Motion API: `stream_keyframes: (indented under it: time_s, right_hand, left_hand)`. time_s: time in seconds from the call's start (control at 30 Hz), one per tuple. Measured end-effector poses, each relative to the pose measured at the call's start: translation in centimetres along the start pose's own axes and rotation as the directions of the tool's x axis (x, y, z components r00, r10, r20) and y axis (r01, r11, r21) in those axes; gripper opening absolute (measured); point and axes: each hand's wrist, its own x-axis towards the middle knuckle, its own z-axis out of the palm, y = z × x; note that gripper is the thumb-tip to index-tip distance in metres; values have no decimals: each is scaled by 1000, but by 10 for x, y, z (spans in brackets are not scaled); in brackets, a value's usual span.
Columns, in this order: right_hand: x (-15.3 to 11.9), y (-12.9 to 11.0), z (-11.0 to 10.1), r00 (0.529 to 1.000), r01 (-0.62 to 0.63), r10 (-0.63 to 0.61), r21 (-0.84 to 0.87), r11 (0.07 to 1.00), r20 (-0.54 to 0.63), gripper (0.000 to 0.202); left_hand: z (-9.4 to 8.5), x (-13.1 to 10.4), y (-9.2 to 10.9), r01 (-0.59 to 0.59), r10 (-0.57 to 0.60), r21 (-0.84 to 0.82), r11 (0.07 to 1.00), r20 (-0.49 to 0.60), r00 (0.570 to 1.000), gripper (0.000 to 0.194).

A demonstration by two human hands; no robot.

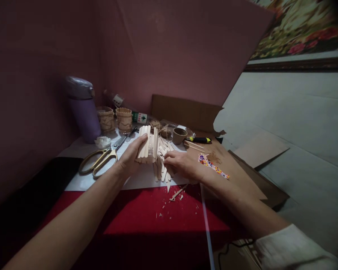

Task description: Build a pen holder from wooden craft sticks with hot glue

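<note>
Craft sticks [159, 172] lie in one loose pile in the head view, overlapping too much to be counted. Near them are one stick-covered piece [148, 150], one pair of scissors [112, 153] with gold handles, one white rosette [103, 141], one purple flask [84, 116], and two tan cups, one [105, 120] beside the flask and the other [124, 120] to its right. Also in sight are one small brown pot [179, 136], one tool with a yellow and black handle [200, 140], and one flowered strip [212, 167]. Clear bottles [141, 117] lie behind the cups, partly hidden.

The stick-covered piece is raised in the person's left hand [132, 152], just left of the pile and above the white sheet [81, 182]. Its sticks stand side by side, tilted slightly, with a clear surface showing between two groups of them. The right hand [181, 163] is near the piece, to its right, at the edge of the pile.

The left hand is closed around the piece, thumb across its front. The right hand is half curled, fingertips pointing down among the sticks; whether it pinches one cannot be told.
</note>
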Motion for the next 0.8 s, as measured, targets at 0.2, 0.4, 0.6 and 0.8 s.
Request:
stream_keyframes:
  time_s: [0.2,0.4,0.6,0.8]
  right_hand:
    - [-5,4,0,1000,-9,11,-167,986,13,17]
    - [-17,2,-16,949,-172,196,117,978,-246,14]
    - [-15,-34,-45,750,-39,561,823,567,-351,69]
    - [5,-48,-54,774,103,578,952,288,-259,56]
  left_hand:
    - [-2,1,0,22,-22,3,1000,26,999,37]
    - [1,-4,1,-1,0,20,1000,23,1000,36]
    - [7,-10,-1,48,-48,31,998,18,999,28]
    - [6,-9,-7,71,-79,55,996,167,983,33]
